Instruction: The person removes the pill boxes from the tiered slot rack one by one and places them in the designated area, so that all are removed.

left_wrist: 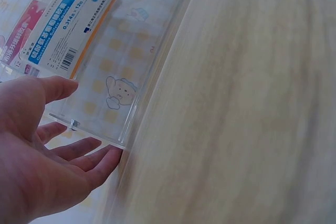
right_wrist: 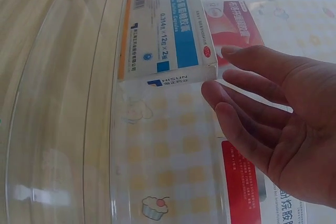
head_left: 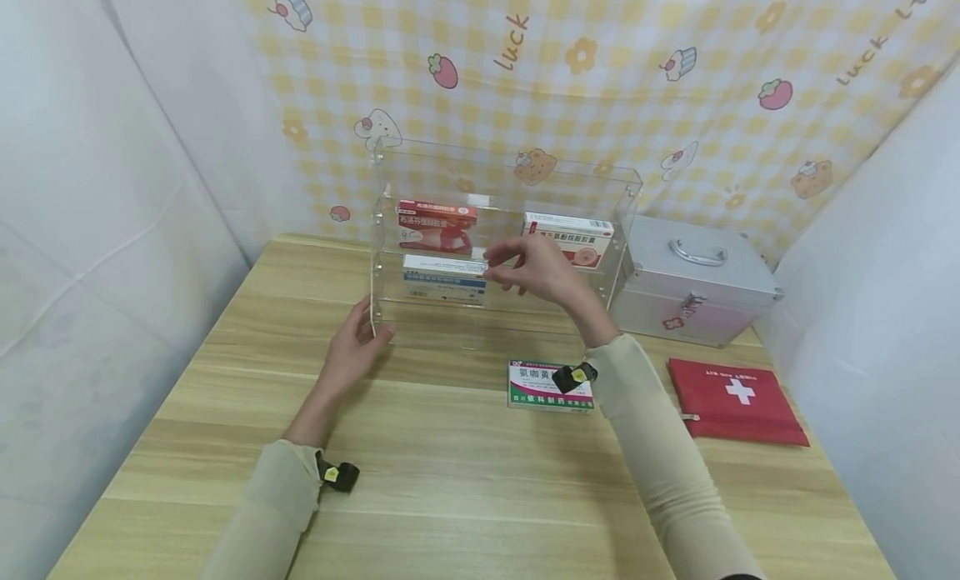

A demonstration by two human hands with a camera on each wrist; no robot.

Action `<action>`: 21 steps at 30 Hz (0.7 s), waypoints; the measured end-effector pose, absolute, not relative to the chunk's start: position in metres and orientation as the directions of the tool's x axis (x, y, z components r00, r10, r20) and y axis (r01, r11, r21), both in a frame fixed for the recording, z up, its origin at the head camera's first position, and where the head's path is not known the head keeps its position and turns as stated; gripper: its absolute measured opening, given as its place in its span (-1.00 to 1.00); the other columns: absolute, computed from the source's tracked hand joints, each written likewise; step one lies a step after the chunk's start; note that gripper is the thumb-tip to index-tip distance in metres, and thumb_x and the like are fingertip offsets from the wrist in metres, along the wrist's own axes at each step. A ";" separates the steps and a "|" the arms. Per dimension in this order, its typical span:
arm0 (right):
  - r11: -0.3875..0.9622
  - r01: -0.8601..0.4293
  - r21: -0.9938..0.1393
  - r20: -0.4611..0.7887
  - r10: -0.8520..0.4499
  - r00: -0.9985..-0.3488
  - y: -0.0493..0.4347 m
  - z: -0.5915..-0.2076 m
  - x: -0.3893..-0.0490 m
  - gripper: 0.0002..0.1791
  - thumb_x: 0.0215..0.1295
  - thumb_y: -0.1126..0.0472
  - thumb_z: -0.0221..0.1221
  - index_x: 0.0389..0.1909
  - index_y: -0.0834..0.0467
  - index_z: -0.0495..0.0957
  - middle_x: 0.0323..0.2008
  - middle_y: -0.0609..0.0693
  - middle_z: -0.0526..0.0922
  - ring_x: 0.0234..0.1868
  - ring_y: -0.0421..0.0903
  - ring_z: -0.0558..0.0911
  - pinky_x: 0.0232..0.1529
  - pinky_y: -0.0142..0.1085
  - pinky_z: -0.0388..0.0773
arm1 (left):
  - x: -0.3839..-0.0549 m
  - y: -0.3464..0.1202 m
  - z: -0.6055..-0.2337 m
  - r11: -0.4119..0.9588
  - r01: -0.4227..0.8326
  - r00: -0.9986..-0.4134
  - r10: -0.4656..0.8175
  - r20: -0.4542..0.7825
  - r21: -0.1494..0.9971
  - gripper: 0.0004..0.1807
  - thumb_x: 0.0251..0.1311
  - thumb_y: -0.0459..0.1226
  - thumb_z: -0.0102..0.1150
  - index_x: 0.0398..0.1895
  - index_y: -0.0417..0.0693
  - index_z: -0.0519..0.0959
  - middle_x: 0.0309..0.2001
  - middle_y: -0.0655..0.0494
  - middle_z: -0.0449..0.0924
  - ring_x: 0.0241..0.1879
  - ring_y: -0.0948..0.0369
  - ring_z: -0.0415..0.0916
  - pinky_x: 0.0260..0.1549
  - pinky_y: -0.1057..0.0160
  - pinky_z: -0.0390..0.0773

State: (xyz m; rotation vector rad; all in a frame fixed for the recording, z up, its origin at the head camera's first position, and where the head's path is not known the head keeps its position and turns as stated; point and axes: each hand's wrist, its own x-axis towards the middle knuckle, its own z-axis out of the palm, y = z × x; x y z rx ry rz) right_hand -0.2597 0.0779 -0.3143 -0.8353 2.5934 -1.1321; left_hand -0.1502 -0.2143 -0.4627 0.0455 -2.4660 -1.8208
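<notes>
A clear acrylic display rack (head_left: 480,340) stands at the back of the table. My left hand (head_left: 351,351) holds its lower left corner, thumb in front and fingers around the outer side; the left wrist view shows the fingertips at the corner. A white and blue medicine box (right_wrist: 165,35) sits upright on the lower tier. At its right end is my right hand (head_left: 536,267), thumb and fingertips close to the box's corner, fingers loosely bent and spread. The tier above bears a red medicine box (head_left: 437,227) on the left and a white and red medicine box (head_left: 567,238) on the right, partly hidden by the right hand.
A green and white medicine box (head_left: 547,387) lies flat before the rack, under the right wrist. Right of the rack stands a silver first-aid case (head_left: 693,282) with a handle. A red first-aid pouch (head_left: 738,401) lies in front of it. A patterned curtain hangs behind.
</notes>
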 end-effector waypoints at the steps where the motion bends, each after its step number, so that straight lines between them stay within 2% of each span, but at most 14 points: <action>1: 0.554 -0.421 -0.718 0.048 -0.564 -0.824 0.078 -0.315 -0.260 -0.71 0.22 0.14 0.37 -0.07 0.14 0.67 -0.18 -0.04 0.71 -0.46 -0.08 0.68 -0.47 -0.11 0.69 | -0.150 -0.214 -0.463 0.295 0.021 -0.997 -0.069 0.043 0.955 -0.22 0.39 -0.15 0.14 0.56 0.12 0.00 0.39 -0.29 0.21 0.29 -0.19 0.30 0.24 -0.14 0.35; 10: 0.599 -0.430 -0.675 0.043 -0.551 -0.834 0.073 -0.316 -0.258 -0.69 0.22 0.10 0.37 -0.04 0.10 0.67 -0.18 -0.07 0.70 -0.50 -0.11 0.66 -0.66 -0.25 0.57 | -0.151 -0.214 -0.463 0.292 0.028 -0.997 -0.066 0.050 0.956 -0.23 0.39 -0.14 0.13 0.56 0.10 0.00 0.39 -0.29 0.22 0.30 -0.19 0.29 0.25 -0.13 0.35; 17: 0.601 -0.445 -0.664 0.057 -0.553 -0.831 0.071 -0.320 -0.259 -0.72 0.20 0.16 0.38 -0.07 0.10 0.69 -0.19 -0.07 0.70 -0.50 -0.02 0.64 -0.62 -0.30 0.54 | -0.151 -0.214 -0.463 0.284 0.027 -0.997 -0.067 0.048 0.958 -0.23 0.39 -0.16 0.13 0.56 0.09 0.00 0.38 -0.29 0.23 0.30 -0.18 0.30 0.26 -0.12 0.34; 21: 0.590 -0.466 -0.659 0.078 -0.563 -0.823 0.071 -0.323 -0.261 -0.73 0.18 0.20 0.39 -0.09 0.13 0.69 -0.21 -0.04 0.71 -0.51 0.03 0.62 -0.54 -0.29 0.60 | -0.151 -0.213 -0.463 0.284 0.024 -0.997 -0.069 0.045 0.959 -0.23 0.39 -0.17 0.13 0.56 0.08 -0.01 0.38 -0.29 0.23 0.30 -0.18 0.29 0.26 -0.12 0.34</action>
